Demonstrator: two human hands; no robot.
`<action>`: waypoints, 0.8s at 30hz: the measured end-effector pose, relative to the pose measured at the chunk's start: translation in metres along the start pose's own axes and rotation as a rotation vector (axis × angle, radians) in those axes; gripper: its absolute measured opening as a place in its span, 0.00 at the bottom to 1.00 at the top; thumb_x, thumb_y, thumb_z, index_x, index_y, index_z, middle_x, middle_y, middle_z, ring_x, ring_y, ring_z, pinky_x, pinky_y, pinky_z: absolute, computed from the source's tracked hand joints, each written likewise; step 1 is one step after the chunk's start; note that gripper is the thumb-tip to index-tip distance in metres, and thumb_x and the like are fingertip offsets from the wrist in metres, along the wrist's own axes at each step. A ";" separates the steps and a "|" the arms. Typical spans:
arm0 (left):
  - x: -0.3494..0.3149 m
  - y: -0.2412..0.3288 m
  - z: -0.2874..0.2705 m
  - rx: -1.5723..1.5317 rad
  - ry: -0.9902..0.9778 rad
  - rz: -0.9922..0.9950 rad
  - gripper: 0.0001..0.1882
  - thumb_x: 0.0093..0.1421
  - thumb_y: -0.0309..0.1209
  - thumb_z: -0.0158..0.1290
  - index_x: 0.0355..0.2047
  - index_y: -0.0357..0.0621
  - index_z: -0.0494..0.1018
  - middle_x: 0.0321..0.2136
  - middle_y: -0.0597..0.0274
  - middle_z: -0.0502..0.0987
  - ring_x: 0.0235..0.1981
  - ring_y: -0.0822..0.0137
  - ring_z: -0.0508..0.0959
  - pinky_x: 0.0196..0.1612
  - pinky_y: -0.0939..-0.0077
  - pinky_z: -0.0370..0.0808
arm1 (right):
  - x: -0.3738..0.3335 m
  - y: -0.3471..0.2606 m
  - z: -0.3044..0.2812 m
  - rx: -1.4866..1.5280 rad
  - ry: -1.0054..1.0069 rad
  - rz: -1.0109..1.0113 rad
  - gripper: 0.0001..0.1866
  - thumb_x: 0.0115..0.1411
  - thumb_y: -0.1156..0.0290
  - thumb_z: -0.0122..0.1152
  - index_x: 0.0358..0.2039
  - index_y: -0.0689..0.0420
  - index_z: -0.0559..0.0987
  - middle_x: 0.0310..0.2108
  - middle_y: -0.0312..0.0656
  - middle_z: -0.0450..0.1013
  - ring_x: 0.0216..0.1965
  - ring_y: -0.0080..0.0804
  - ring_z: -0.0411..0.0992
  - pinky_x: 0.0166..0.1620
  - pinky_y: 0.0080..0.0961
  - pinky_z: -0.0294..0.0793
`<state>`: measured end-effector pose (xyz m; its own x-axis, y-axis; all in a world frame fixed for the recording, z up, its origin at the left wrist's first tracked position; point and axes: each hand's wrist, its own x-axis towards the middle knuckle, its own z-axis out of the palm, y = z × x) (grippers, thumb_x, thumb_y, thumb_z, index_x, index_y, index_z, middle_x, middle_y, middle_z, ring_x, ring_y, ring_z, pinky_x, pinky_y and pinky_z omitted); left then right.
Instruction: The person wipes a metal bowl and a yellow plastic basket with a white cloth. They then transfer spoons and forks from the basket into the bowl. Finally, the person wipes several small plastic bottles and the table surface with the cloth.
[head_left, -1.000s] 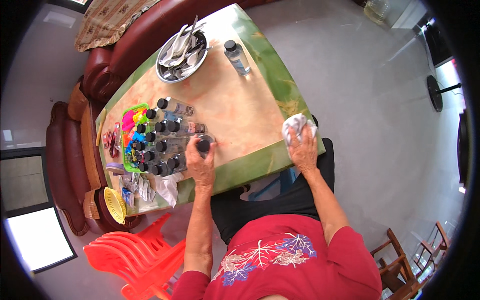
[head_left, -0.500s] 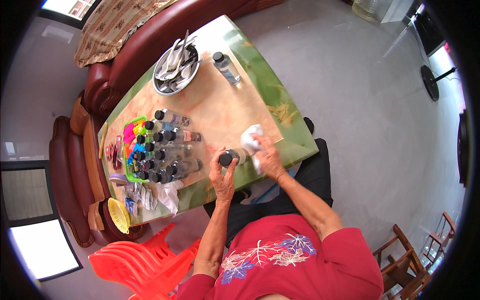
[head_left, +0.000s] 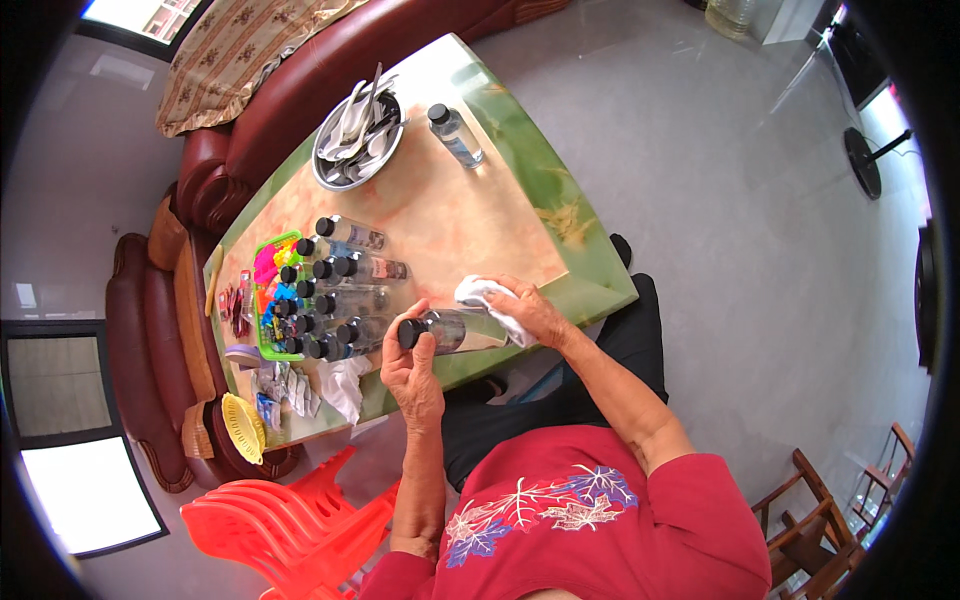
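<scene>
My left hand [head_left: 412, 378] grips a clear bottle [head_left: 444, 331] by its black-capped end, holding it tilted over the near edge of the table. In my right hand [head_left: 530, 314] is a bunched white cloth [head_left: 482, 294], just beyond the bottle's base. Left of my hands, several similar clear bottles [head_left: 365, 268] with black caps stand grouped on the table. One more bottle [head_left: 459, 140] stands by itself at the far side, near a metal bowl [head_left: 340, 184] heaped with spoons and other utensils.
A green basket [head_left: 262, 335] of colourful items sits behind the bottles. Another white cloth [head_left: 343, 388], small packets [head_left: 287, 392] and a yellow basket [head_left: 243, 428] lie along the table's left end. Stacked red plastic chairs [head_left: 285, 530] stand at lower left, a brown sofa [head_left: 150, 340] beyond.
My left hand has shifted left and nearer with the bottle, which now lies more sideways. My right hand has moved slightly left with the cloth.
</scene>
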<state>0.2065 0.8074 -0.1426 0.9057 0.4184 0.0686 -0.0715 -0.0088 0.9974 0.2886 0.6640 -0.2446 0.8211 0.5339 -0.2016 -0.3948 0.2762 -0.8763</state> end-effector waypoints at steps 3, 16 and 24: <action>0.004 -0.002 -0.001 -0.213 0.013 -0.032 0.17 0.63 0.28 0.48 0.51 0.36 0.64 0.51 0.54 0.70 0.46 0.66 0.73 0.51 0.70 0.72 | -0.010 0.003 0.001 0.388 0.010 0.091 0.22 0.60 0.67 0.56 0.53 0.61 0.69 0.40 0.38 0.73 0.35 0.21 0.70 0.38 0.19 0.73; -0.019 -0.036 0.005 -0.170 0.265 -0.057 0.28 0.61 0.45 0.50 0.55 0.41 0.58 0.46 0.60 0.67 0.44 0.69 0.70 0.48 0.73 0.68 | -0.061 -0.038 0.077 -0.731 0.298 -0.774 0.24 0.51 0.67 0.61 0.51 0.52 0.70 0.40 0.51 0.65 0.40 0.48 0.64 0.44 0.37 0.64; -0.037 -0.035 0.016 0.037 0.181 0.064 0.35 0.59 0.55 0.47 0.55 0.39 0.58 0.36 0.63 0.70 0.36 0.73 0.71 0.36 0.77 0.69 | -0.020 -0.095 0.085 -0.349 0.061 -0.321 0.16 0.56 0.62 0.54 0.43 0.56 0.74 0.37 0.51 0.67 0.41 0.48 0.66 0.45 0.35 0.66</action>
<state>0.1822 0.7783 -0.1800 0.8093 0.5728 0.1304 -0.1086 -0.0723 0.9915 0.2750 0.6953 -0.1197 0.9057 0.4149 0.0871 0.0363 0.1289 -0.9910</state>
